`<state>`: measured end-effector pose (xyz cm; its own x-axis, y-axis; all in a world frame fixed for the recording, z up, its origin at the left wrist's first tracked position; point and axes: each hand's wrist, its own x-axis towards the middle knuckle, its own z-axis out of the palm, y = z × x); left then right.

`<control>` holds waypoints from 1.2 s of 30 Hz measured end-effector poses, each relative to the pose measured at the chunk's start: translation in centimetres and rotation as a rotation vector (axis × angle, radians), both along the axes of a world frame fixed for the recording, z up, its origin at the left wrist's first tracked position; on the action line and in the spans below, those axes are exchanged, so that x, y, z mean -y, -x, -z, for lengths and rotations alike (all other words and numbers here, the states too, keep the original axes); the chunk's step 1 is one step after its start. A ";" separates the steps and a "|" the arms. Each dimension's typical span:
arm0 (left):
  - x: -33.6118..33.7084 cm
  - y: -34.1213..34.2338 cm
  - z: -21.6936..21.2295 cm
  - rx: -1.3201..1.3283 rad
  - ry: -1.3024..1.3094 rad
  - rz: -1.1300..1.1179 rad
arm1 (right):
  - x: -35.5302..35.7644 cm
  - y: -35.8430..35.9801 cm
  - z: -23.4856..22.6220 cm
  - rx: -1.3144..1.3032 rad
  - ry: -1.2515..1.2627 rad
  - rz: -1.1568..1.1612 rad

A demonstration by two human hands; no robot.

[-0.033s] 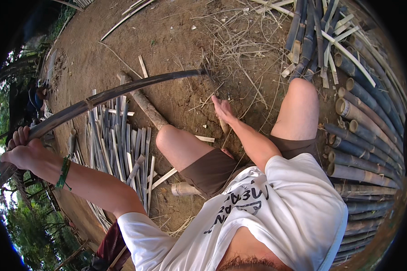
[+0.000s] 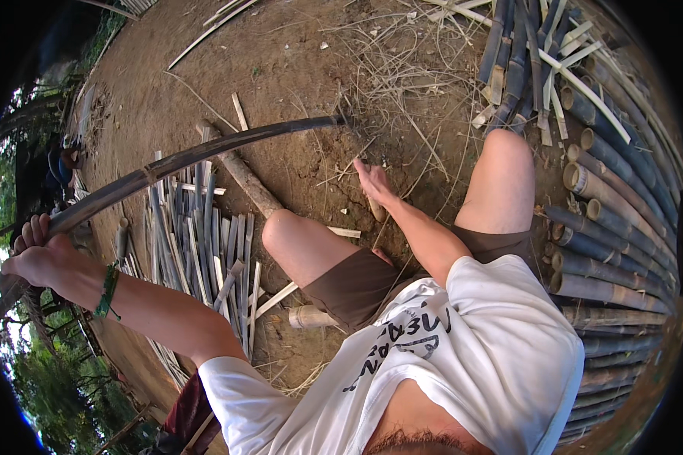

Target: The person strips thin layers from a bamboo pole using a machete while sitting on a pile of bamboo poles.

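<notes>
At the far left, my left hand (image 2: 42, 250) has its fingers wrapped round a long dark bamboo strip (image 2: 205, 150), which has a node partway along. The strip slants up and to the right across the view. In front of my body, my right hand (image 2: 374, 184) is closed round the pale wooden handle of a knife (image 2: 376, 211). Its narrow dark blade, seen nearly edge-on, is hard to make out against the soil. The strip's far end lies close to the blade; I cannot tell whether they touch.
A pile of split bamboo (image 2: 197, 227) lies left of my knees, beside a wooden stick (image 2: 243, 174). Stacked bamboo poles (image 2: 607, 288) line the right, with split pieces (image 2: 516, 61) above them. Thin shavings (image 2: 402, 76) litter the ground ahead. Another person (image 2: 64, 163) is at the far left.
The bamboo strip's far end has shifted very slightly to the left. Both hands keep their hold and nearly the same place.
</notes>
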<state>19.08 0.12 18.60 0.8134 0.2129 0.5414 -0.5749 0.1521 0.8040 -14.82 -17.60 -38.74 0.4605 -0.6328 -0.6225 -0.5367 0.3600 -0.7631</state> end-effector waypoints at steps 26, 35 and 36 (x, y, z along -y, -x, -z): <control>-12.8 -4.7 9.9 -0.318 0.117 -0.050 | 1.4 2.8 3.1 0.096 -0.145 0.226; -26.9 -7.2 25.4 -0.527 0.325 -0.131 | 2.7 -0.6 3.7 0.151 -0.462 0.209; -28.5 -6.9 26.2 -0.529 0.366 -0.135 | 2.6 -0.8 3.5 0.153 -0.458 0.172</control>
<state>25.98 28.62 -7.59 0.9030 0.4265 -0.0514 -0.1493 0.4238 0.8934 -14.06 -20.20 -42.28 0.4815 -0.3858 -0.7870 -0.3347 0.7490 -0.5719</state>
